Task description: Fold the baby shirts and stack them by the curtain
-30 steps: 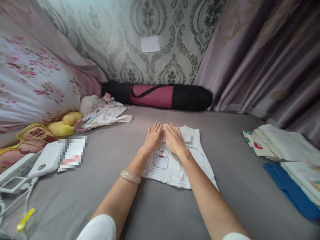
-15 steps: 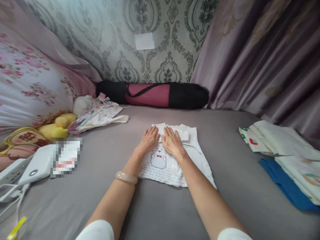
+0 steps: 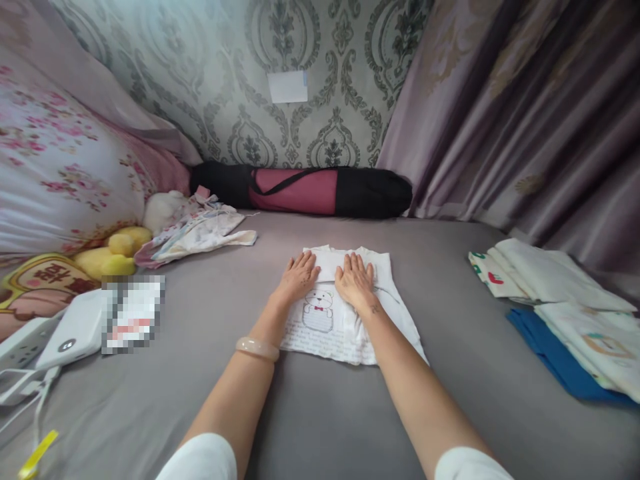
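Note:
A small white garment with a bear print and lines of script lies flat on the grey bedsheet in front of me. My left hand rests flat on its upper left part, fingers stretched out. A pale bangle sits on that wrist. My right hand presses flat on the upper right part, fingers spread, a hand's width from the left one. Neither hand holds anything.
Folded white and patterned clothes and a blue piece lie at the right. A loose garment, plush toys, a power strip and a white device lie at the left. A black and pink roll bag lies along the wall.
My hands, side by side and touching before, have moved apart across the top of the garment; the right one slid to the right.

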A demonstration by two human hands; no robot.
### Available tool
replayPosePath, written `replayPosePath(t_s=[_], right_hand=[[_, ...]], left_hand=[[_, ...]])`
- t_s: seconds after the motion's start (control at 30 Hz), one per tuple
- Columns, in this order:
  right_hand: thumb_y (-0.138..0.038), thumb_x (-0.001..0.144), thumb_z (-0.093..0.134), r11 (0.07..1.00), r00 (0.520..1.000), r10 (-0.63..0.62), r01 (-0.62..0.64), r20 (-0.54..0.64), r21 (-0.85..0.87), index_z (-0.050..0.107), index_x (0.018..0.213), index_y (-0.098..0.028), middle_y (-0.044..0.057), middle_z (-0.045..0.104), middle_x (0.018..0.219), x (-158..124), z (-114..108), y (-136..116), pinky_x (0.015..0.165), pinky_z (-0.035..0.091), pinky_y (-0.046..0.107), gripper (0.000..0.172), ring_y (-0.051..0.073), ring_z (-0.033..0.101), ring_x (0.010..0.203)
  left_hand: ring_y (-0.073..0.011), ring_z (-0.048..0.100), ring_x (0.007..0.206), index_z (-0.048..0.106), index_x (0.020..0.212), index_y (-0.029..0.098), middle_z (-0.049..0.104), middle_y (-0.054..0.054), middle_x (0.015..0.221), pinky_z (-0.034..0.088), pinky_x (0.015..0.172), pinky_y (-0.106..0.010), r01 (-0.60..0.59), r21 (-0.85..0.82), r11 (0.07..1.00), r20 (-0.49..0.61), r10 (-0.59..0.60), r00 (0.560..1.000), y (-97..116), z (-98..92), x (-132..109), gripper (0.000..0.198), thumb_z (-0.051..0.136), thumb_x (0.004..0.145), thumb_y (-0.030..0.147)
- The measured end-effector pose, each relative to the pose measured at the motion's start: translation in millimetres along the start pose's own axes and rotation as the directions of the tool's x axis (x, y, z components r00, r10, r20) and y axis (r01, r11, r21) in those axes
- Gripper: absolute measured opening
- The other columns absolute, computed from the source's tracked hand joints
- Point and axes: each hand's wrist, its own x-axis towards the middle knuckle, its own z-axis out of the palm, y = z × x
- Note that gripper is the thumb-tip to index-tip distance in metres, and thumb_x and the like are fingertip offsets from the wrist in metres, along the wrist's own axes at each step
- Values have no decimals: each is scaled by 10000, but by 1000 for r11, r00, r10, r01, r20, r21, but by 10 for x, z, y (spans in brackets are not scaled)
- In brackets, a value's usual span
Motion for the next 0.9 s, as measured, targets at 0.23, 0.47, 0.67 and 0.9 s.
replayPosePath(t_s=[0.23,0.47,0.67,0.9], right_hand=[[-399,964,239,992,992,121,-122,30,16,285,1481,8,186,185,1581,7,-65,86,1157,121,500,659,325,143,1453],[-339,978,245,995,984,-42,25,171,98,244,1502,-51,157,159,1594,-100,-303,476,1178,143,426,598,247,131,1470],[-324,938,355,968,978,-207,208,-20,138,396,1423,-69,189,340,1521,-533,-333,972,1153,255,370,549,249,300,1418],[-311,932,361,942,967,-242,255,-85,217,495,1338,-151,141,545,1358,-912,-423,1436,1065,386,357,456,224,527,1237]], left_hand=[[-241,179,1467,319,1473,163,224,-92,1586,157,1176,-483,-15,9,1000,-15,15,1000,-37,50,13,574,180,985,431],[-269,163,1468,317,1445,139,198,-150,1587,173,1154,-527,-41,13,999,39,40,998,21,-78,-11,531,210,987,386],[-299,351,1393,366,1381,156,286,-207,1534,308,1107,-497,-127,14,992,-15,127,992,-45,-226,-255,491,313,961,406],[-272,538,1212,435,1342,167,503,-167,1361,427,1036,-407,-271,-90,958,-48,267,962,-553,-223,-796,496,380,917,417]])
